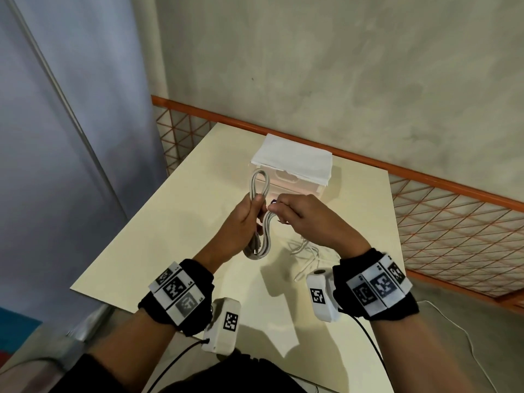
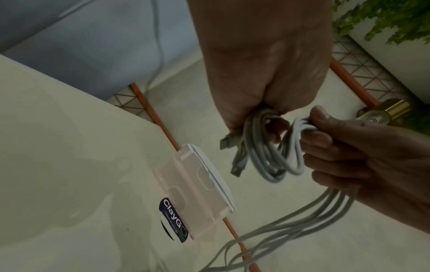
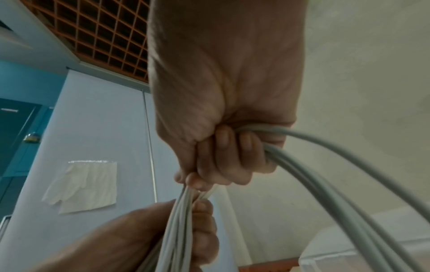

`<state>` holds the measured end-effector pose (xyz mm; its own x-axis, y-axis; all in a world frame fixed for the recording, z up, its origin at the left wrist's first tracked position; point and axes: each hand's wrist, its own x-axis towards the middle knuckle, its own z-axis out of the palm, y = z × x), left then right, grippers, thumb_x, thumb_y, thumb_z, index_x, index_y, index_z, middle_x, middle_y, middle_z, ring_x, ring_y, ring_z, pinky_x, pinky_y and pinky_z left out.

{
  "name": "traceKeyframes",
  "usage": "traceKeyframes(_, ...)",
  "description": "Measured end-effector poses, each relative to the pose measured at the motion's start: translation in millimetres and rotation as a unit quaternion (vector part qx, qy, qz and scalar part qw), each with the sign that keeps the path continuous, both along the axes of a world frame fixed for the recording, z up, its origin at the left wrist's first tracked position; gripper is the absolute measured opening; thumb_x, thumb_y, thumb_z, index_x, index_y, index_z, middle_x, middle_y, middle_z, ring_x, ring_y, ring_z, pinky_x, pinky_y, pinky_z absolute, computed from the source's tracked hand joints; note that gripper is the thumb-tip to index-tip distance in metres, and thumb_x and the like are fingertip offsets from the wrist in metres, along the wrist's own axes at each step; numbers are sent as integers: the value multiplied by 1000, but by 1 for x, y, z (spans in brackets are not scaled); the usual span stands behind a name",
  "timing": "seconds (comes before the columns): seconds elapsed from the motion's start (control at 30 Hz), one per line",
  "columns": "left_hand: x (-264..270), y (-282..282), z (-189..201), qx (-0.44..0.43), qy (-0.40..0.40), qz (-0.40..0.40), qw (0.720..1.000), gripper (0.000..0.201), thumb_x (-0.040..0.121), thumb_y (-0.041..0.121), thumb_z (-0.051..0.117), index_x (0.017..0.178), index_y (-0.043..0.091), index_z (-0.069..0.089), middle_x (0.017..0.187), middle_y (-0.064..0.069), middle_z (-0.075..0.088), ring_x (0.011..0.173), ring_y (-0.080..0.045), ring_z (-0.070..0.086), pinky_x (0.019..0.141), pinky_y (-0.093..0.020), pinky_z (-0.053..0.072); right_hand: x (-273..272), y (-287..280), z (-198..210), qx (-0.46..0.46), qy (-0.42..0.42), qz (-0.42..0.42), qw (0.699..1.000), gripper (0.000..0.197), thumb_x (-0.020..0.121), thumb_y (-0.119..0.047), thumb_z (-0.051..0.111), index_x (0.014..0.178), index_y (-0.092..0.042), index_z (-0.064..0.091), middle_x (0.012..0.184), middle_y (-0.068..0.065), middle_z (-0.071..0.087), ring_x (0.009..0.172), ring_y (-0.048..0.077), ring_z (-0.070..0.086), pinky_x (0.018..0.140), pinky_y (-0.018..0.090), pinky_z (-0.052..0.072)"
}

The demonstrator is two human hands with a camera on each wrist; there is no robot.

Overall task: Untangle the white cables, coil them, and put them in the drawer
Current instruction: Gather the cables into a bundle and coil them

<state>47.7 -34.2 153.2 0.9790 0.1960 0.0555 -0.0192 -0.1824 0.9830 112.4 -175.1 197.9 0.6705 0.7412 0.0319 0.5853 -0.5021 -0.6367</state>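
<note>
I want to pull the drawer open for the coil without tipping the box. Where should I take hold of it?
Hook fingers into the recessed notch at the top of the clear drawer front, coming from the near side facing you. The folded white sheet covers the top, so only the front offers a hold.

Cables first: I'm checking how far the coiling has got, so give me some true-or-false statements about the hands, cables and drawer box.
1. The left hand grips a looped cable bundle. True.
2. The right hand is empty. False: it holds cable strands too.
3. The drawer box lies on the floor. False: it stands on the table.
4. Loose cable still lies on the table. True.
5. A folded white sheet covers the box's top. True.
</note>
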Motion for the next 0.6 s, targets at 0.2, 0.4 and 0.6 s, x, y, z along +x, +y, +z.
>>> traceKeyframes(0.2,-3,-5,3,-91,26,-55,994,37,103,35,25,100,8,51,68,1,66,57,-15,67,60,-25,56,0,3,-2,7,1,3,1000,37,96,-38,44,60,-30,45,58,-9,56,60,9,52,68,35,43)
traceKeyframes(0.4,-7,-7,5,-196,60,-87,975,39,102,37,29,75,17,49,52,4,34,38,-10,30,41,-23,38,2,-2,-1,31,3,7,999,37,92,-42,52,57,-30,53,56,-7,54,51,5,46,57,16,36)
traceKeyframes(0.6,-8,13,-1,-96,67,-79,990,33,101,38,30,77,17,37,54,3,34,37,-10,27,39,-22,33,9,-27,-8,-11,168,-45,985,56,95,-54,36,58,-14,48,56,0,43,50,13,38,61,24,36)
